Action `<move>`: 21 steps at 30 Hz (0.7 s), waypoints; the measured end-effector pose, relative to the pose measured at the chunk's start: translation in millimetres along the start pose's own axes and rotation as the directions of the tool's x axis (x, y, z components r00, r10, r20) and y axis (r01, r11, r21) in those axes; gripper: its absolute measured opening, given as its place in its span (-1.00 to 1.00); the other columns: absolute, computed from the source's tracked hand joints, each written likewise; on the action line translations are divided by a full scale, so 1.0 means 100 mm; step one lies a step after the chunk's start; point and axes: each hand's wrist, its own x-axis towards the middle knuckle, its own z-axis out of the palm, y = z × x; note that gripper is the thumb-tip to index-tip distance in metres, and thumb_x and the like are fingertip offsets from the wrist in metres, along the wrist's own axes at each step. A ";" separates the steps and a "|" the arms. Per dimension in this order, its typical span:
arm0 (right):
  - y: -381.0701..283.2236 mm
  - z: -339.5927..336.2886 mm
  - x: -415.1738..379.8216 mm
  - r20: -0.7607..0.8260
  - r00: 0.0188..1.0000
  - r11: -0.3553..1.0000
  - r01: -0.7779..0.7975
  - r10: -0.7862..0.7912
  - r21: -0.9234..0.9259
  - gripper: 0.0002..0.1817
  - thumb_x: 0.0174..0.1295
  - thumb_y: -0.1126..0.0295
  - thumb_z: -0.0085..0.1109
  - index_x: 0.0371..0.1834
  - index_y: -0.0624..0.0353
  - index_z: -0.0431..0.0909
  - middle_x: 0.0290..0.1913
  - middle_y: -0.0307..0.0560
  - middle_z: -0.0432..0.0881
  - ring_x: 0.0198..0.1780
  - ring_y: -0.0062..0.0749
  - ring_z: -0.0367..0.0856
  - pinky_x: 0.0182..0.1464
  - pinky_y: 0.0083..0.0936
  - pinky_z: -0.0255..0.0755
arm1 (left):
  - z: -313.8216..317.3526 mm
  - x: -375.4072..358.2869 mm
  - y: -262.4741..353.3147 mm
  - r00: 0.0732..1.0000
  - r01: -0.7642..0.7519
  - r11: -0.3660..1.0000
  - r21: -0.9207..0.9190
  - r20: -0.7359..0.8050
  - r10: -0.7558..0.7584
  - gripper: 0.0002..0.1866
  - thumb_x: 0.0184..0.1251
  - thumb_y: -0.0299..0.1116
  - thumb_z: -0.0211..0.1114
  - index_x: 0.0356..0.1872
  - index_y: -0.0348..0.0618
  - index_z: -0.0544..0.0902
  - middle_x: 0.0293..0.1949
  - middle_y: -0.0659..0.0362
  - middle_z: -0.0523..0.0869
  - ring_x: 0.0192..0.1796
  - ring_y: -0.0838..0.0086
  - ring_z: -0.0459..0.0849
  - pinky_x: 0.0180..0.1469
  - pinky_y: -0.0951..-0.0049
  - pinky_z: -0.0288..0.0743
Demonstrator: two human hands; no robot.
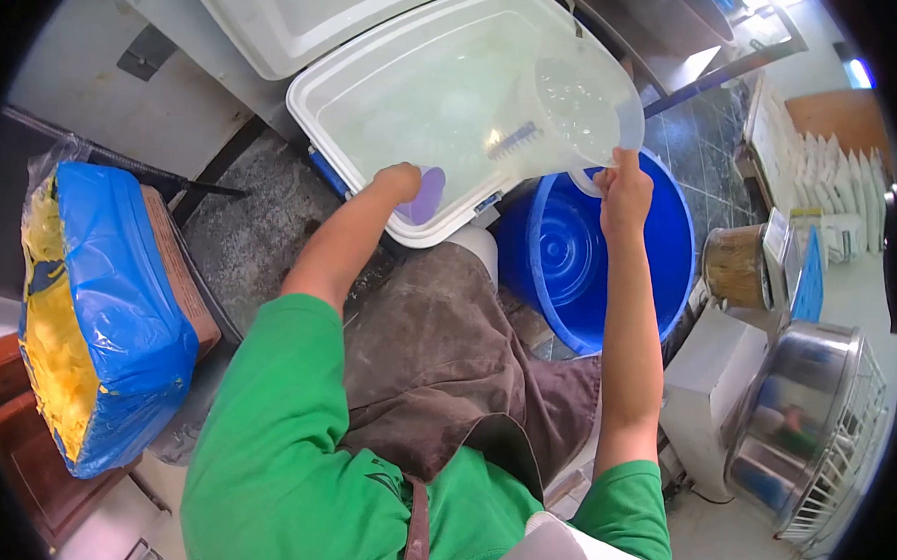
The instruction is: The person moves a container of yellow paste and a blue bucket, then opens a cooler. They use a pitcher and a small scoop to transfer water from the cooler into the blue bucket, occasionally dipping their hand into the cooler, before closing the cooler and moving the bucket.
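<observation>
A white rectangular tub [305, 98] holds a pale, cloudy liquid. My left hand [400, 182] is closed on a small purple cup [426, 195] at the tub's near rim. My right hand [626, 194] grips the handle of a large clear measuring jug [583, 102], which is tilted over the tub's right side, with blue markings on its wall. Small drops or bubbles show inside the jug. Below my right hand and the jug stands a round blue bucket [679, 240]; its ringed bottom is visible.
A blue and yellow plastic-wrapped package [129, 304] stands at the left. The tub's white lid [267, 28] is behind it. At the right are a large steel pot [794, 405], a white box [713, 369], a wooden-looking container [736, 267] and several white packets [845, 188].
</observation>
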 end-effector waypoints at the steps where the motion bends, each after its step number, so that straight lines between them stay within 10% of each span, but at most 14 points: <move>1: 0.05 -0.06 0.03 0.019 1.000 1.000 -0.008 0.008 0.011 -0.70 0.23 0.34 0.14 -0.65 0.18 0.43 -0.65 -0.33 0.27 -0.62 -0.64 0.17 -0.51 -0.55 0.06 | 0.01 0.00 0.06 0.999 0.033 0.999 -0.026 0.039 -0.032 -0.71 0.21 -0.47 0.19 -0.05 -0.24 0.71 0.01 -0.03 0.71 0.04 0.14 0.71 -0.01 0.22 0.62; 9: 0.07 -0.15 0.02 0.051 0.999 1.000 0.009 -0.010 0.012 -0.66 0.25 0.33 0.12 -0.69 0.12 0.37 -0.68 -0.33 0.23 -0.63 -0.61 0.14 -0.49 -0.51 0.09 | 0.27 0.33 0.17 0.983 0.126 0.987 -0.104 0.145 -0.111 -0.67 0.16 -0.53 0.19 -0.02 -0.21 0.70 0.06 -0.06 0.68 0.14 0.13 0.65 0.11 0.18 0.58; 11: 0.03 -0.10 0.03 0.054 0.998 0.998 0.017 -0.014 -0.056 -0.66 0.26 0.33 0.11 -0.68 0.11 0.36 -0.68 -0.32 0.21 -0.63 -0.58 0.15 -0.47 -0.49 0.10 | 0.30 0.35 0.10 1.000 0.011 0.985 -0.175 -0.015 -0.014 -0.80 0.25 -0.49 0.18 -0.33 -0.42 0.72 -0.39 -0.13 0.75 -0.52 0.20 0.74 -0.55 0.18 0.58; 15: 0.01 -0.07 0.04 0.026 0.999 0.999 0.023 -0.022 -0.022 -0.61 0.24 0.32 0.13 -0.75 0.17 0.39 -0.69 -0.33 0.30 -0.65 -0.66 0.18 -0.56 -0.54 0.03 | 0.15 0.27 0.10 0.985 0.148 0.917 -0.369 0.135 -0.105 -0.68 0.38 -0.39 0.08 -0.50 -0.41 0.64 -0.53 -0.13 0.66 -0.64 0.28 0.60 -0.68 0.29 0.42; 21: 0.00 -0.08 0.05 0.023 0.999 0.994 0.028 -0.025 -0.106 -0.58 0.20 0.24 0.15 -0.78 0.17 0.38 -0.70 -0.34 0.33 -0.64 -0.67 0.20 -0.57 -0.54 0.03 | 0.70 1.04 -0.55 0.964 0.256 0.248 -0.934 0.227 -0.140 -0.63 0.46 -0.30 0.02 -0.54 -0.34 0.51 -0.60 -0.02 0.54 -0.73 0.45 0.38 -0.74 0.42 0.21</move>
